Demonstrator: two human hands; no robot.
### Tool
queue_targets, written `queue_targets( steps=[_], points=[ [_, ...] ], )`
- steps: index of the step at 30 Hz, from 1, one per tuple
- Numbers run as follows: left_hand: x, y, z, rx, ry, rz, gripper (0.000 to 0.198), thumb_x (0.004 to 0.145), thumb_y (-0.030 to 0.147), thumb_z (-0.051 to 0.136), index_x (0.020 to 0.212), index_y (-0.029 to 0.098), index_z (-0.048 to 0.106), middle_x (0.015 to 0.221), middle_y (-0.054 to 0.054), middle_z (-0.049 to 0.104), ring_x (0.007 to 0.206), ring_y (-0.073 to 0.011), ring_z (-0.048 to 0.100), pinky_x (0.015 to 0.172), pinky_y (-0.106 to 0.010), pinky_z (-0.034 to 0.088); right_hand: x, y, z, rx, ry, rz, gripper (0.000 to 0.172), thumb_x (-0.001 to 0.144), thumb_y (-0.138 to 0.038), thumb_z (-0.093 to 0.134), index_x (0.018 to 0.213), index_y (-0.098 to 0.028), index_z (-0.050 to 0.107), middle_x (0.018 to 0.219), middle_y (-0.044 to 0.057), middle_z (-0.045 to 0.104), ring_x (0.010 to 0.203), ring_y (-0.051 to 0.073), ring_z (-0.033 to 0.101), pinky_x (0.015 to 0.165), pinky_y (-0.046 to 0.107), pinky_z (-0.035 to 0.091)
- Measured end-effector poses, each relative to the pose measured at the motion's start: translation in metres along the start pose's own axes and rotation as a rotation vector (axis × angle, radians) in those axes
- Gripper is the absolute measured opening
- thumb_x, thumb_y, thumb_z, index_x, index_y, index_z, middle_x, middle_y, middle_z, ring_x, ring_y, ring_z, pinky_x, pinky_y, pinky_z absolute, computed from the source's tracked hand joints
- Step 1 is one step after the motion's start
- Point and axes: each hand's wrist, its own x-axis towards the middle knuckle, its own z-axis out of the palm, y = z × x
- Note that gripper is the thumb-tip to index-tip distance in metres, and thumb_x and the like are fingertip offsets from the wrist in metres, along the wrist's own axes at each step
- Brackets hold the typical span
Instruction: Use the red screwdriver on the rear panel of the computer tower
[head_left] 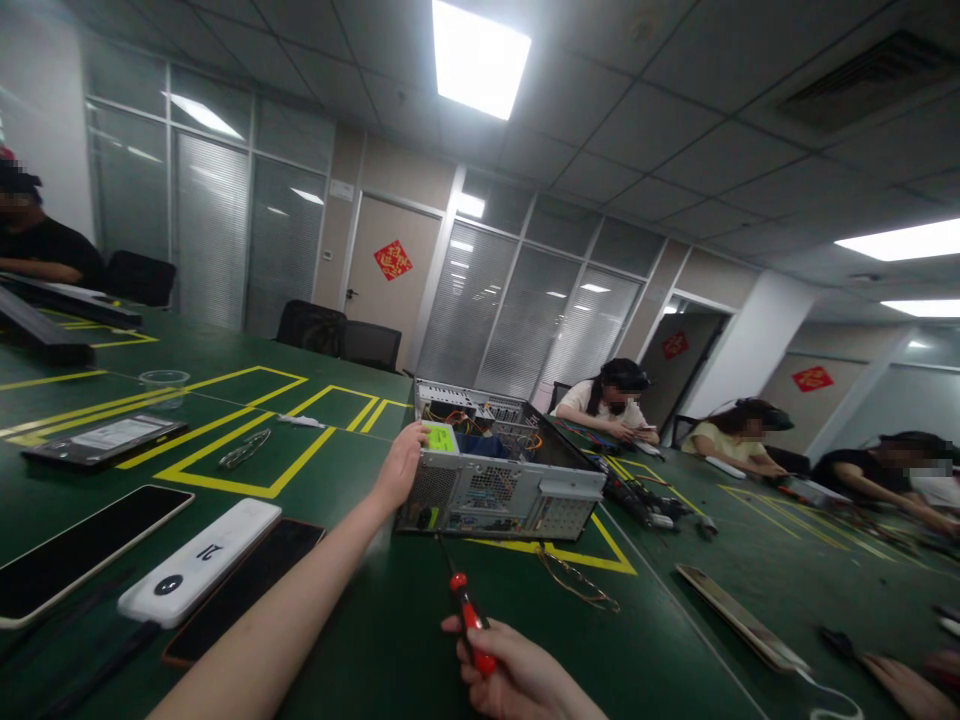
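An open grey computer case (501,482) lies on its side on the green table (375,640), inside a yellow-taped square. My left hand (399,466) reaches out and grips the case's near left top corner, next to a green label. My right hand (517,675) is low at the bottom edge, fingers closed round a red-handled screwdriver (466,610) whose tip points up toward the case's rear panel. Coloured wires show inside the case.
A white power bank (199,560), a dark phone (79,545) and a tablet (105,438) lie at the left. Pliers (244,450) and a clear cup (165,385) sit farther back. A cable loop (577,585) lies by the case. Other people work along the right and far left.
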Motion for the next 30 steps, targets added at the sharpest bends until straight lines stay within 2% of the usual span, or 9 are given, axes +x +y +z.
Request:
queue_targets(
  steps=[2, 4, 9, 13, 17, 21, 23, 26, 30],
  points=[
    [0.000, 0.000, 0.000, 0.004, -0.001, -0.002, 0.050, 0.103, 0.053, 0.025, 0.098, 0.021, 0.063, 0.123, -0.012, 0.067, 0.132, -0.0261, 0.055, 0.118, -0.050, 0.040, 0.004, 0.003, 0.002, 0.057, 0.066, 0.040, 0.024, 0.072, -0.020, 0.084, 0.086, -0.013, 0.066, 0.064, -0.001, 0.064, 0.056, 0.007, 0.060, 0.054, 0.015, 0.041],
    [0.000, 0.000, 0.000, 0.005, -0.003, -0.001, 0.051, 0.103, 0.054, 0.025, 0.098, 0.021, 0.063, 0.123, -0.013, 0.067, 0.132, -0.0262, 0.055, 0.118, -0.050, 0.041, 0.005, 0.006, 0.005, 0.098, 0.100, 0.059, 0.019, 0.073, -0.017, 0.083, 0.080, -0.013, 0.065, 0.070, 0.002, 0.067, 0.058, 0.007, 0.060, 0.054, 0.013, 0.042],
    [0.001, 0.002, -0.002, 0.012, -0.012, 0.004, 0.052, 0.103, 0.055, 0.024, 0.098, 0.021, 0.063, 0.123, -0.013, 0.067, 0.133, -0.0263, 0.054, 0.118, -0.050, 0.041, 0.000, 0.007, 0.007, 0.100, 0.034, 0.128, 0.022, 0.080, -0.018, 0.077, 0.098, -0.013, 0.067, 0.073, 0.003, 0.067, 0.046, 0.002, 0.046, 0.044, 0.010, 0.028],
    [0.001, 0.004, -0.002, 0.009, -0.014, 0.007, 0.051, 0.104, 0.053, 0.024, 0.098, 0.021, 0.063, 0.123, -0.012, 0.067, 0.132, -0.0264, 0.055, 0.117, -0.049, 0.042, -0.001, 0.007, 0.007, 0.081, -0.116, 0.140, 0.036, 0.072, -0.017, 0.075, 0.106, -0.016, 0.063, 0.093, 0.010, 0.073, 0.067, 0.013, 0.066, 0.059, 0.020, 0.044],
    [0.001, 0.004, -0.002, 0.004, -0.004, 0.012, 0.049, 0.104, 0.052, 0.025, 0.099, 0.021, 0.063, 0.123, -0.012, 0.068, 0.132, -0.0265, 0.055, 0.117, -0.050, 0.042, 0.000, 0.008, 0.011, 0.023, -0.178, 0.130, 0.054, 0.063, -0.003, 0.075, 0.113, -0.016, 0.058, 0.103, 0.013, 0.075, 0.076, 0.015, 0.072, 0.070, 0.022, 0.047],
    [0.001, 0.005, -0.003, 0.008, -0.017, 0.005, 0.049, 0.104, 0.051, 0.025, 0.098, 0.021, 0.064, 0.123, -0.012, 0.068, 0.133, -0.0267, 0.054, 0.118, -0.049, 0.041, 0.002, 0.010, 0.011, 0.054, -0.161, 0.054, 0.053, 0.069, -0.012, 0.084, 0.116, -0.015, 0.060, 0.101, 0.013, 0.076, 0.088, 0.018, 0.074, 0.086, 0.028, 0.050],
    [0.001, 0.005, -0.003, 0.008, -0.017, 0.005, 0.049, 0.104, 0.051, 0.025, 0.098, 0.020, 0.063, 0.122, -0.012, 0.068, 0.133, -0.0265, 0.054, 0.118, -0.049, 0.041, 0.004, 0.010, 0.008, 0.071, -0.125, 0.034, 0.051, 0.068, -0.018, 0.089, 0.112, -0.013, 0.063, 0.089, 0.008, 0.076, 0.079, 0.015, 0.073, 0.079, 0.025, 0.052],
    [0.001, 0.003, -0.001, -0.003, 0.002, 0.014, 0.050, 0.104, 0.052, 0.026, 0.098, 0.020, 0.063, 0.122, -0.013, 0.068, 0.130, -0.0258, 0.056, 0.117, -0.049, 0.041, 0.008, 0.010, 0.004, 0.104, -0.054, 0.079, 0.032, 0.073, -0.029, 0.086, 0.093, -0.010, 0.068, 0.065, 0.000, 0.068, 0.059, 0.009, 0.065, 0.061, 0.018, 0.049],
    [0.001, 0.001, -0.001, -0.013, 0.004, 0.021, 0.049, 0.104, 0.053, 0.026, 0.097, 0.021, 0.063, 0.122, -0.012, 0.068, 0.131, -0.0256, 0.056, 0.117, -0.048, 0.041, 0.008, 0.006, 0.001, 0.186, 0.005, 0.141, 0.020, 0.082, -0.027, 0.078, 0.079, -0.012, 0.066, 0.073, 0.004, 0.070, 0.055, 0.006, 0.060, 0.052, 0.013, 0.045]
  ],
)
